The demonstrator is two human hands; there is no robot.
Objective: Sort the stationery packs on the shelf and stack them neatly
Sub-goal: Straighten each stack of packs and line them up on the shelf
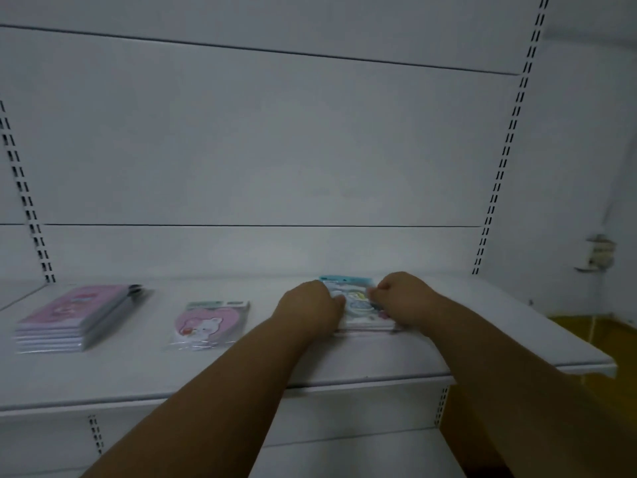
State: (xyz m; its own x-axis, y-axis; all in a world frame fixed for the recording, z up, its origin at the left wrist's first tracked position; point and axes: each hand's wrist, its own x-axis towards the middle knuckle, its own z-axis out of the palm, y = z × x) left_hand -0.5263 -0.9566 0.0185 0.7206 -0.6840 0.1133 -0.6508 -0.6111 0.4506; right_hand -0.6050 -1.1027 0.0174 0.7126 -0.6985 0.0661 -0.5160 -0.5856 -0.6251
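A stack of blue-topped stationery packs (pixel 358 305) lies flat on the white shelf (pixel 310 370), right of centre. My left hand (pixel 310 307) presses against the stack's left side, fingers curled over its edge. My right hand (pixel 401 298) grips the stack's right side with bent fingers. Both hands hide the stack's side edges. A single pink heart-shaped pack (pixel 208 324) lies flat to the left. Further left stands a tidy stack of pink notebooks (pixel 76 319).
The shelf's white back panel (pixel 275 150) rises behind, with slotted uprights (pixel 499 167) at both sides. The shelf's right end (pixel 606 365) drops off to a yellow floor (pixel 593 336). A lower shelf (pixel 344 453) shows beneath my arms.
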